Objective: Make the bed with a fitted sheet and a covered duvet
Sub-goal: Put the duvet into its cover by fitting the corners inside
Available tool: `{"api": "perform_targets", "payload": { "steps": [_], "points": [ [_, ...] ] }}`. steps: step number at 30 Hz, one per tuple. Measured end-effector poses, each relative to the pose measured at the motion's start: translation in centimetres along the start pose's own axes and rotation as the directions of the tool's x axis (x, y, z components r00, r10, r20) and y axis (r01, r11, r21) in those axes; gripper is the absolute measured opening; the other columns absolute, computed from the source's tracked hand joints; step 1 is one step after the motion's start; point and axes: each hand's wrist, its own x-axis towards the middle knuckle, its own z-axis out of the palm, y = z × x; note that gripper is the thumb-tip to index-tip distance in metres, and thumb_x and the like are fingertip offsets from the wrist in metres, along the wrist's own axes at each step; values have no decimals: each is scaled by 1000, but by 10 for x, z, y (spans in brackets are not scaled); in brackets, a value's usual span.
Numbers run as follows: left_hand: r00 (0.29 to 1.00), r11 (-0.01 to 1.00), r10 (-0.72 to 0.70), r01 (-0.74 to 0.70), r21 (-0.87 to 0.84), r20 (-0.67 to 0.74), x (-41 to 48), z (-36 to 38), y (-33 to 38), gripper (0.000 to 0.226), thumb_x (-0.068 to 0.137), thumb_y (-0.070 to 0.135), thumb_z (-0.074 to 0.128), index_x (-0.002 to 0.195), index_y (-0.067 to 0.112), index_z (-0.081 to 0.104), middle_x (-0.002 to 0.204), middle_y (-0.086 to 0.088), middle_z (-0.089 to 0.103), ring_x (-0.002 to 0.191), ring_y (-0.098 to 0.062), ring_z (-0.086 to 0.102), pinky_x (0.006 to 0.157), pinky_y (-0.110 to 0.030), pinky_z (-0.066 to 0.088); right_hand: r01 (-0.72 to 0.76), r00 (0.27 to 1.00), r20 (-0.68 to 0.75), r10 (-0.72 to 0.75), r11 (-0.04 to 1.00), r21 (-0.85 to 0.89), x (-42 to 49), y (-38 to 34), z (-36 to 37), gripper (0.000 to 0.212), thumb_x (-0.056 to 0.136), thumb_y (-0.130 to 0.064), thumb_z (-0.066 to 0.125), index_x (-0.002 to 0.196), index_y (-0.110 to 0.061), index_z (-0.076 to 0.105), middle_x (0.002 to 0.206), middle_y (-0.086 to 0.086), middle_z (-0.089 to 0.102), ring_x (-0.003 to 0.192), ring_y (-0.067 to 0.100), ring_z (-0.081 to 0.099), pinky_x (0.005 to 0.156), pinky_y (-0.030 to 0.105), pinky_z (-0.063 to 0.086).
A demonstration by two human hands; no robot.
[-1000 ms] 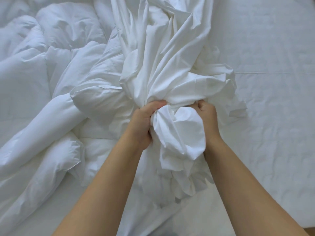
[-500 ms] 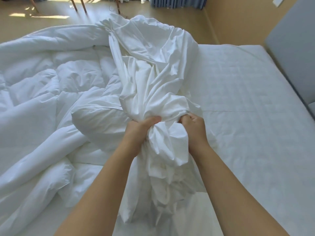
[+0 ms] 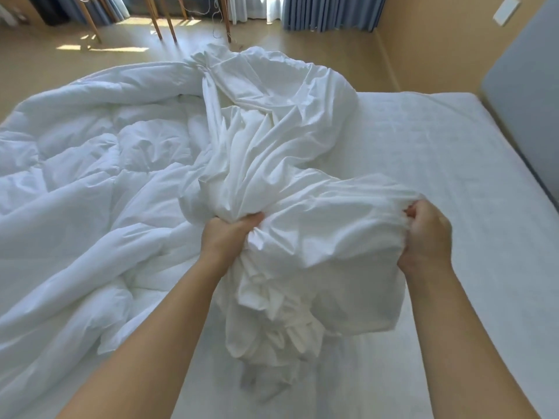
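Ok so, going from the left. The duvet (image 3: 90, 176) is heaped in a puffy pile out to the left of my left grip, with no cover on it as far as I can see. I reckon it's parked there so the other half of the bed is free to work on. My left hand (image 3: 227, 237) is fisted into a thick bunch of the sheet (image 3: 302, 231), fingers curled in with the thumb on top, basically anchoring the mass of it. The sheet is stretched between the two grips. The rest climbs away beyond the left grip onto the duvet, and a tail of it hangs below both hands toward me. My right hand (image 3: 426, 237) is pinching just an edge, fingers curled over a gathered-looking hem. That makes me think it's the fitted one, but I can't rule out the duvet cover. Holding the hands apart like this reads to me as hunting for a corner or seam before spreading it out. Right of the right grip the mattress (image 3: 438, 152) lies uncovered, and the grey headboard (image 3: 526, 110) is further right again. So nothing's fitted yet, and I'd call this early days.
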Motion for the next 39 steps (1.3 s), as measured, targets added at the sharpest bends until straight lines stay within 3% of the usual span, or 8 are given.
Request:
{"api": "perform_targets", "payload": {
  "steps": [4, 10, 16, 21, 26, 31, 35, 39],
  "points": [
    [993, 991, -96, 103, -87, 73, 2, 32, -13, 40, 65, 37, 82, 92, 14, 62, 90, 1, 67, 80, -16, 65, 60, -26, 49, -73, 997, 41, 72, 997, 19, 4, 26, -7, 15, 81, -11, 51, 66, -12, 49, 59, -1, 46, 54, 14, 44, 44, 16, 34],
    [991, 991, -109, 115, -67, 74, 8, 54, -36, 52, 65, 22, 83, 108, 6, 59, 98, -7, 68, 83, -22, 67, 61, -28, 51, -170, 981, 87, 172, 985, -33, 15, 56, -15, 28, 85, -43, 63, 100, -19, 65, 95, -2, 69, 84, 14, 66, 70, 27, 54],
    [996, 996, -86, 85, -38, -16, 11, 57, -47, 55, 61, 25, 82, 107, 8, 57, 96, -2, 66, 84, -20, 65, 72, -33, 53, -143, 990, -4, 143, 984, -111, -3, 90, 5, 26, 95, -30, 50, 107, -12, 63, 101, 5, 67, 94, 20, 64, 84, 37, 53],
    [994, 998, -58, 60, 9, -97, 14, 49, -56, 59, 55, 36, 76, 105, 12, 55, 89, 6, 62, 81, -13, 61, 71, -30, 46, -149, 983, -111, 144, 988, -35, -71, 147, -19, 25, 96, -33, 47, 74, -31, 60, 69, -19, 65, 68, -12, 59, 60, 4, 41],
    [989, 995, -63, 73, 72, -135, 16, 39, -70, 53, 67, 30, 78, 110, 9, 55, 89, 4, 62, 87, -21, 61, 74, -32, 47, -325, 922, 145, 360, 921, -217, -90, 185, -45, 16, 92, -22, 56, 78, -20, 63, 81, -8, 68, 79, 9, 63, 72, 22, 48],
    [991, 995, -59, 68, 69, -118, 17, 38, -70, 51, 67, 31, 79, 108, 12, 54, 87, 7, 61, 76, -8, 59, 58, -23, 42, -185, 971, -147, 187, 982, 31, -46, 166, -52, 20, 93, -26, 51, 102, -8, 54, 93, -2, 54, 85, 14, 52, 77, 29, 41],
    [991, 995, -51, 60, 74, -121, 16, 40, -69, 45, 69, 29, 78, 104, 13, 54, 84, 8, 60, 76, -8, 59, 56, -22, 41, -178, 983, 48, 177, 984, 20, -16, 143, -35, 59, 87, -36, 63, 137, -19, 37, 121, -7, 52, 107, 9, 54, 89, 25, 45],
    [989, 988, -67, 84, 129, -128, 11, 39, -64, 56, 70, 30, 77, 115, 7, 53, 99, 0, 62, 92, -21, 60, 72, -28, 45, -25, 989, 141, 37, 996, -84, -15, 130, -11, 39, 83, -18, 68, 117, -17, 50, 107, -8, 59, 99, 10, 58, 87, 25, 47]
  ]
}}
